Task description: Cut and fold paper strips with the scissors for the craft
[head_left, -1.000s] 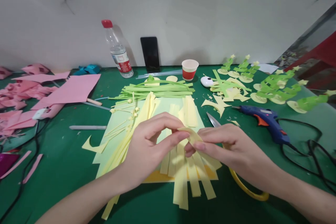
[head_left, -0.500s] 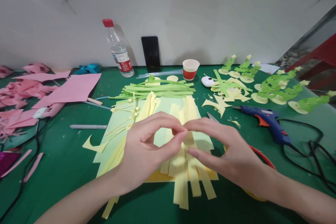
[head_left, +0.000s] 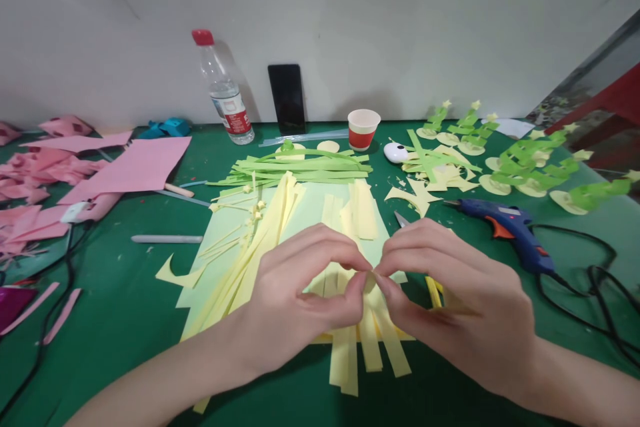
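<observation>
My left hand (head_left: 313,293) and my right hand (head_left: 450,293) meet fingertip to fingertip near the middle of the view. Each is closed in a pinch on a small piece of pale yellow paper (head_left: 370,283), mostly covered by the fingers. Beneath them, pale yellow strips (head_left: 370,340) lie over light green sheets (head_left: 310,205). More yellow strips (head_left: 245,263) fan out left of my left hand, beside thin strips with small paper stars (head_left: 258,210). Part of a pair of scissors (head_left: 400,219) shows behind my right hand.
Green strips (head_left: 300,170), a red-and-white cup (head_left: 363,131), a bottle (head_left: 231,110) and a phone (head_left: 287,100) are at the back. A blue glue gun (head_left: 510,223) with its black cable and green paper plants (head_left: 530,163) are right; pink paper (head_left: 135,165) is left.
Both hands have moved slightly right and toward me. My right thumb and forefinger, apart before, have closed together at the small paper piece.
</observation>
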`<state>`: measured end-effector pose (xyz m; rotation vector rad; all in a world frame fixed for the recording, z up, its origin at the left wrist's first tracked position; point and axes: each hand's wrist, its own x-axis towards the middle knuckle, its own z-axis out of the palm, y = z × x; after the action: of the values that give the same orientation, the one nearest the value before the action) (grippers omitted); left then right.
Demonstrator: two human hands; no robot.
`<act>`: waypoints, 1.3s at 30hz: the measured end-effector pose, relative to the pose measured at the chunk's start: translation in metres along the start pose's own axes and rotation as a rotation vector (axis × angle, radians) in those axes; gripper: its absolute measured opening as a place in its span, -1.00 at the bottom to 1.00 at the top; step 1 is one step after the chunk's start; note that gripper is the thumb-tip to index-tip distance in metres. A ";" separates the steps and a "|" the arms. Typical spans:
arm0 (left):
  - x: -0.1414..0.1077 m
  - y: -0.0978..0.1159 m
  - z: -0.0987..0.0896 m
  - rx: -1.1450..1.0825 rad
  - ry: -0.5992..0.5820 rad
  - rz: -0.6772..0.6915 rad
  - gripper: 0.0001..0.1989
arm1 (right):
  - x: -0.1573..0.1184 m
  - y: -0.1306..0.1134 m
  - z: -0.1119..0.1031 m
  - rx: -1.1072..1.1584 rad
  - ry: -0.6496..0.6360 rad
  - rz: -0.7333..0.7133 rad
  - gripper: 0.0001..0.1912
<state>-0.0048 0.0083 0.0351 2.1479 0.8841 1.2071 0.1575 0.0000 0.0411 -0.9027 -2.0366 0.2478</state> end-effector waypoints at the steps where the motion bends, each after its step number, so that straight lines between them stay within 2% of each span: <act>1: 0.000 0.000 0.000 -0.002 0.002 -0.002 -0.86 | 0.000 0.000 0.000 -0.003 0.005 -0.005 -0.88; 6: 0.005 -0.004 -0.005 -0.036 0.018 -0.060 -0.85 | 0.001 0.001 -0.003 -0.028 0.056 -0.039 -0.85; 10: 0.008 -0.007 -0.011 -0.014 0.114 -0.106 -0.83 | 0.001 -0.002 -0.004 0.022 0.050 -0.005 -0.85; 12: 0.008 -0.008 -0.010 -0.063 0.065 -0.082 -0.86 | 0.001 -0.002 -0.005 0.053 0.040 0.020 -0.85; 14: 0.006 -0.006 -0.007 -0.106 -0.039 -0.043 -0.88 | 0.002 -0.002 -0.004 0.075 0.043 0.045 -0.84; 16: 0.003 -0.003 -0.003 -0.064 -0.086 -0.018 -0.87 | 0.003 -0.001 -0.003 0.089 0.050 0.070 -0.84; 22: -0.002 0.004 -0.001 0.123 -0.089 -0.008 -0.87 | 0.003 0.001 -0.002 0.116 0.024 0.087 -0.87; 33: -0.004 0.003 0.000 0.126 -0.106 0.039 -0.90 | 0.002 0.000 -0.001 0.082 -0.001 0.013 -0.85; 39: -0.003 0.006 -0.005 0.162 -0.017 -0.044 -0.89 | 0.006 0.004 -0.009 -0.074 -0.006 0.112 -0.84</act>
<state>-0.0085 0.0033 0.0399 2.2493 1.0485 1.1279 0.1639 0.0057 0.0486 -1.0650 -2.0148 0.2376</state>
